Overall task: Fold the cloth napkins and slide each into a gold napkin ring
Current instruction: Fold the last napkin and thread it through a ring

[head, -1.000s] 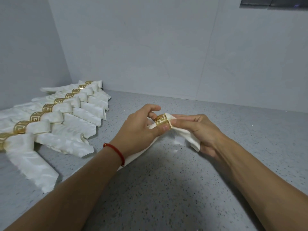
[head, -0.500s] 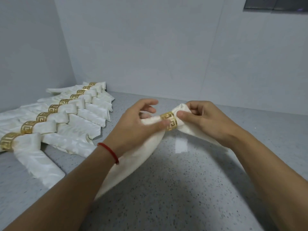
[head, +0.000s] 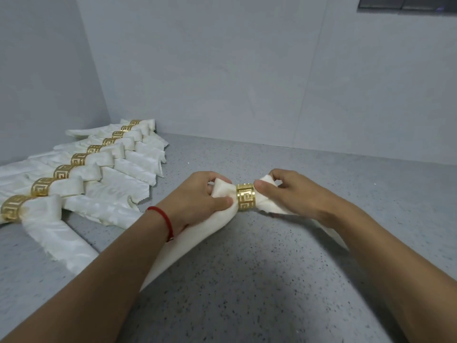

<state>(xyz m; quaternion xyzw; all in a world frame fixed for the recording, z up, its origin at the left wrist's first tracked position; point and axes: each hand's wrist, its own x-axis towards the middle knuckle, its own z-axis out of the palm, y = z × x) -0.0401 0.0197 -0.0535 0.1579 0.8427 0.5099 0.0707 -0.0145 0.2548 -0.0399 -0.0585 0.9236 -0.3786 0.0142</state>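
At the far left, a row of finished napkins [head: 103, 184] lay on the grey speckled bench [head: 272, 280], each cream cloth pushed through its own gold ring and overlapping the next, the row running from the near left edge back toward the corner where the two pale walls met. The nearest of them trailed a long tail toward the viewer, beside the left forearm. A red string bracelet [head: 166, 220] circled the left wrist. The left hand [head: 197, 196] was closed in a grip on the napkin [head: 193, 243] in progress, thumb and fingers curled round the bunched cloth just left of the gold ring [head: 245, 197], the thumb tip next to the ring's edge. From that hand the cloth hung down and back along the forearm, its lower end lying on the bench. The ring, cut with a square key pattern, sat round the napkin between the two hands, above the bench. Just right of it, the right hand [head: 291, 194] pinched the short end of cloth that stuck out of the ring, fingers curled over it and the thumb near the ring's right edge. More cloth showed under the right wrist.
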